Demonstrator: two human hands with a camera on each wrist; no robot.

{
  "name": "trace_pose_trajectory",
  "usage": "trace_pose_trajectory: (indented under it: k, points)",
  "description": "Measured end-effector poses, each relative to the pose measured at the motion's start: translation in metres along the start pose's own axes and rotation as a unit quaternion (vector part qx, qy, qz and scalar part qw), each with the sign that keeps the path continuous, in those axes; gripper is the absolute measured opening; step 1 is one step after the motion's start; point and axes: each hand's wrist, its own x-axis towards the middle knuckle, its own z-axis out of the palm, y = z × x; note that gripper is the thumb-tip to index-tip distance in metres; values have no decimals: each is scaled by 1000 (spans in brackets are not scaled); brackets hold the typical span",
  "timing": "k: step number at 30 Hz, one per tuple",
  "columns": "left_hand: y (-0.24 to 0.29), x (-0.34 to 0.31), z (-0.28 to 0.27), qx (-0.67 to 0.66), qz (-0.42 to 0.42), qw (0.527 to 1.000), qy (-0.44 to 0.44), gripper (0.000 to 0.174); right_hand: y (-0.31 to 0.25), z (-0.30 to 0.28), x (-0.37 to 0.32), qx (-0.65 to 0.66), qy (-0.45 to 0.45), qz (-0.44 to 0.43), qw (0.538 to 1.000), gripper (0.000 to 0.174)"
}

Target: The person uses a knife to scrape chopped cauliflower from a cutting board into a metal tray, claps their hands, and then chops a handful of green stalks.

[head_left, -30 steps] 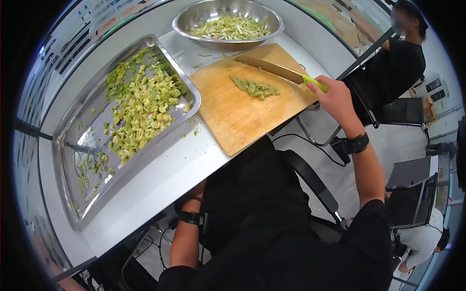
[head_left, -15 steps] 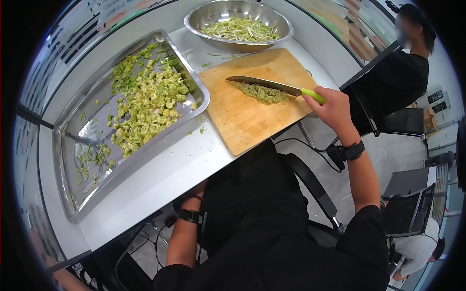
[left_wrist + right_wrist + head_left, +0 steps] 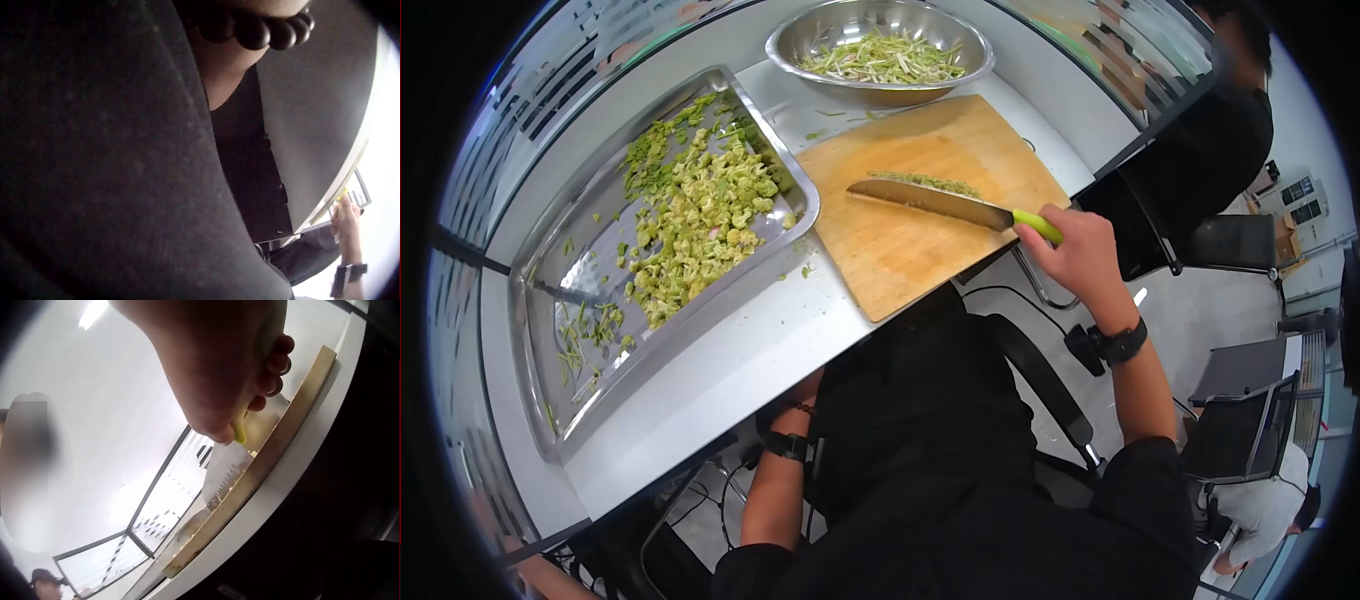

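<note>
My right hand point(image 3: 1080, 250) grips the green handle of a kitchen knife point(image 3: 930, 200). Its blade lies across the wooden cutting board point(image 3: 900, 265), on the near side of a strip of finely minced green vegetable point(image 3: 925, 180) that it partly hides. In the right wrist view, curled fingers point(image 3: 270, 383) wrap the handle, and bits cling to the blade point(image 3: 224, 475). My left hand point(image 3: 228, 69) is down by my lap below the table edge, a beaded bracelet at its wrist; its fingers are hidden.
Left of the board stands a large steel tray point(image 3: 665, 345) with chopped green pieces. A steel bowl point(image 3: 785, 55) of thin-cut green strips sits behind the board. Scraps dot the white table point(image 3: 730, 385). A person in black point(image 3: 1210, 150) sits to the right.
The knife came down from the board's far side, passed over the mince, and now rests nearer me with its blade in front of the strip. The left arm stays low.
</note>
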Motion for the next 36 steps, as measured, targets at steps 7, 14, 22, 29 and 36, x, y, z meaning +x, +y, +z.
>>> trace_pose_trajectory:
  k: [7, 14, 22, 29, 36]
  points:
    - [10, 12, -22, 54, 65, 996, 39, 32, 4, 5, 17, 22, -9, 18, 1000, 34]
    - [-2, -1, -4, 64, 55, 996, 17, 32, 7, -10, 8, 73, -8, 174, 982, 41]
    - [-14, -9, 15, -11, 14, 999, 27, 33, 2, -17, -15, -4, 16, 188, 982, 26]
    - [-12, -14, 13, -23, 5, 1000, 3, 34, -35, 4, -18, 8, 42, 77, 996, 20]
    - [-12, -21, 17, -72, -54, 995, -46, 33, -30, 2, -10, 65, 23, -4, 998, 17]
